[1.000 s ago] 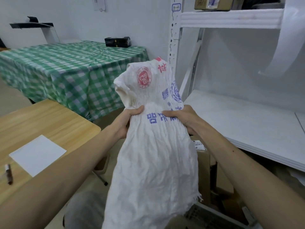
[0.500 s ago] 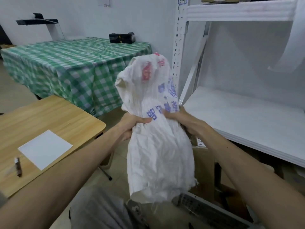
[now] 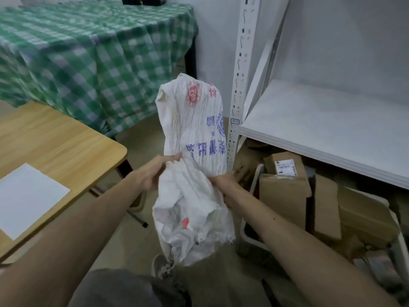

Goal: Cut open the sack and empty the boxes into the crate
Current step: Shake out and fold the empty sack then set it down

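I hold a crumpled white woven sack point(image 3: 194, 134) with red and blue print in front of me, its frayed open end point(image 3: 199, 242) hanging down. My left hand point(image 3: 155, 171) grips its bunched middle from the left and my right hand point(image 3: 225, 187) grips it from the right. The sack looks limp and flat. Low on the right stands a white crate point(image 3: 254, 187) holding several brown cardboard boxes point(image 3: 285, 196), one with a white label.
A white metal shelf point(image 3: 321, 129) with an upright post point(image 3: 240, 85) stands above the crate. A wooden table point(image 3: 57, 142) with a white sheet point(image 3: 28, 196) is at left. Behind is a table under a green checked cloth point(image 3: 88, 52). My shoe point(image 3: 161, 264) is below the sack.
My view has tipped downward and the crate of boxes has come into sight. Both hands have lowered the sack and bunched it shorter, its lower part folding up.
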Demonstrator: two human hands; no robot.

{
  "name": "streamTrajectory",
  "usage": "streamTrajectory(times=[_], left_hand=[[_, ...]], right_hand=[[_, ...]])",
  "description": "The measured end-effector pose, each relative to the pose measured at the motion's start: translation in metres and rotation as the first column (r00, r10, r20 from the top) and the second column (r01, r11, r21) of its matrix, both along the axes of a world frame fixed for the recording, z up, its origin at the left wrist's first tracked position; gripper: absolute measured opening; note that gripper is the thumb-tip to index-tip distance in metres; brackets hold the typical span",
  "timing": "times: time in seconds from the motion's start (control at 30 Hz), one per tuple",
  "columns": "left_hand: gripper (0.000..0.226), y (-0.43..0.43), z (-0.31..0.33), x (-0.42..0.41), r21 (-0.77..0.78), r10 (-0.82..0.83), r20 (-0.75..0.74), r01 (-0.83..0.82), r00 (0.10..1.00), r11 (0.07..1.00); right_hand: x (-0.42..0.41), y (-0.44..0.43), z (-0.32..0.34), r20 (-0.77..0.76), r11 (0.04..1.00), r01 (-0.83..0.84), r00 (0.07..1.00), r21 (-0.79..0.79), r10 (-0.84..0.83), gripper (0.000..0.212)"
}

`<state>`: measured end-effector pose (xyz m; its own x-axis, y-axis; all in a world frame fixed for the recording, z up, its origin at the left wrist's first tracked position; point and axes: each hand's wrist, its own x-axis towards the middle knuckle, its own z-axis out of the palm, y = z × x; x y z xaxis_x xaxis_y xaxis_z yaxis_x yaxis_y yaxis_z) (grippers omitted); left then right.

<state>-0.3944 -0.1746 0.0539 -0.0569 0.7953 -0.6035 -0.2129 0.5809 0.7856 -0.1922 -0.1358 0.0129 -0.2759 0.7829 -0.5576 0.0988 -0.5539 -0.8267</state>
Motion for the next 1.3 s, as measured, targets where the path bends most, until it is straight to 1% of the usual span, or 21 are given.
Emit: streamTrajectory(times=[0.07, 0.2, 0.23, 0.3, 0.37, 0.4, 0.57, 0.67, 0.7, 0.73, 0.8, 0.83, 0.87, 0.9, 0.93, 0.97, 1.0, 1.07, 1.13, 1.23, 1.3], left_hand=[[0.076, 0.006, -0.035, -0.012, -0.121, -0.092, -0.004, 0.091, 0.996, 0.989], [0.017, 0.023, -0.105, -0.02, -0.22, -0.17, -0.071, 0.15, 0.983, 0.964], [0.016, 0.029, -0.125, -0.02, -0.231, -0.142, -0.109, 0.114, 0.984, 0.966], [0.015, 0.041, -0.162, -0.021, -0.234, -0.076, -0.238, 0.019, 0.968, 0.972], [0.005, 0.058, -0.204, -0.025, -0.214, -0.068, -0.434, -0.03, 0.898, 0.976], [0.019, 0.065, -0.227, -0.026, -0.225, -0.095, -0.494, -0.021, 0.864, 0.974], [0.07, 0.082, -0.299, -0.016, -0.328, -0.277, -0.466, 0.127, 0.84, 0.936], [0.106, 0.091, -0.315, -0.014, -0.352, -0.278, -0.408, 0.131, 0.869, 0.927], [0.116, 0.092, -0.313, -0.012, -0.347, -0.291, -0.488, 0.123, 0.823, 0.93], [0.12, 0.09, -0.313, -0.011, -0.337, -0.361, -0.641, 0.174, 0.677, 0.925], [0.123, 0.079, -0.309, -0.003, -0.309, -0.397, -0.903, 0.397, 0.161, 0.864], [0.125, 0.072, -0.306, 0.0, -0.31, -0.346, -0.938, 0.502, -0.024, 0.807], [0.125, 0.066, -0.302, 0.001, -0.321, -0.329, -0.94, 0.546, -0.087, 0.774], [0.126, 0.061, -0.298, 0.001, -0.308, -0.337, -0.94, 0.539, -0.047, 0.784], [0.128, 0.058, -0.296, -0.002, -0.273, -0.343, -0.938, 0.512, 0.045, 0.814], [0.13, 0.058, -0.295, -0.004, -0.231, -0.336, -0.932, 0.488, 0.138, 0.842], [0.132, 0.059, -0.293, -0.005, -0.199, -0.326, -0.927, 0.497, 0.184, 0.845], [0.133, 0.062, -0.299, -0.003, -0.176, -0.324, -0.925, 0.531, 0.199, 0.829], [0.13, 0.06, -0.312, 0.0, -0.221, -0.361, -0.919, 0.547, 0.161, 0.808], [0.12, 0.05, -0.328, -0.005, -0.28, -0.325, -0.946, 0.521, -0.005, 0.806], [0.109, 0.047, -0.324, -0.008, -0.233, -0.219, -0.971, 0.543, -0.091, 0.807]], right_hand=[[-0.01, 0.012, -0.032, 0.055, 0.998, 0.033, 0.998, -0.061, -0.03, 0.046], [-0.028, 0.035, -0.104, 0.163, 0.984, 0.112, 0.983, -0.137, -0.09, 0.06], [-0.032, 0.041, -0.123, 0.167, 0.975, 0.144, 0.979, -0.172, -0.115, 0.062], [-0.04, 0.051, -0.16, 0.174, 0.949, 0.208, 0.97, -0.235, -0.169, 0.076], [-0.044, 0.06, -0.201, 0.176, 0.927, 0.248, 0.963, -0.281, -0.204, 0.089], [-0.044, 0.063, -0.222, 0.175, 0.916, 0.266, 0.959, -0.3, -0.221, 0.089], [-0.037, 0.071, -0.301, 0.31, 0.903, 0.304, 0.928, -0.305, -0.208, 0.093], [-0.03, 0.067, -0.327, 0.266, 0.917, 0.236, 0.952, -0.321, -0.152, 0.086], [-0.03, 0.064, -0.329, 0.264, 0.934, 0.185, 0.959, -0.307, -0.103, 0.084], [-0.032, 0.061, -0.331, 0.282, 0.953, 0.108, 0.959, -0.283, -0.025, 0.082], [-0.042, 0.058, -0.328, 0.418, 0.959, -0.023, 0.897, -0.283, 0.145, 0.081], [-0.047, 0.059, -0.32, 0.503, 0.952, -0.051, 0.84, -0.302, 0.205, 0.085], [-0.051, 0.063, -0.31, 0.582, 0.954, -0.061, 0.78, -0.295, 0.229, 0.091], [-0.052, 0.066, -0.298, 0.662, 0.975, -0.093, 0.72, -0.204, 0.207, 0.097], [-0.051, 0.069, -0.285, 0.738, 0.98, -0.191, 0.652, -0.059, 0.172, 0.102], [-0.049, 0.075, -0.275, 0.796, 0.933, -0.339, 0.595, 0.121, 0.113, 0.105], [-0.046, 0.08, -0.267, 0.824, 0.821, -0.488, 0.565, 0.298, 0.036, 0.106], [-0.045, 0.098, -0.257, 0.851, 0.48, -0.735, 0.522, 0.48, -0.051, 0.101], [-0.052, 0.115, -0.263, 0.895, 0.238, -0.871, 0.445, 0.43, 0.01, 0.095], [-0.066, 0.137, -0.283, 0.965, 0.196, -0.963, 0.217, 0.187, 0.147, 0.102], [-0.074, 0.141, -0.303, 0.969, 0.183, -0.983, 0.063, 0.019, 0.24, 0.104]])
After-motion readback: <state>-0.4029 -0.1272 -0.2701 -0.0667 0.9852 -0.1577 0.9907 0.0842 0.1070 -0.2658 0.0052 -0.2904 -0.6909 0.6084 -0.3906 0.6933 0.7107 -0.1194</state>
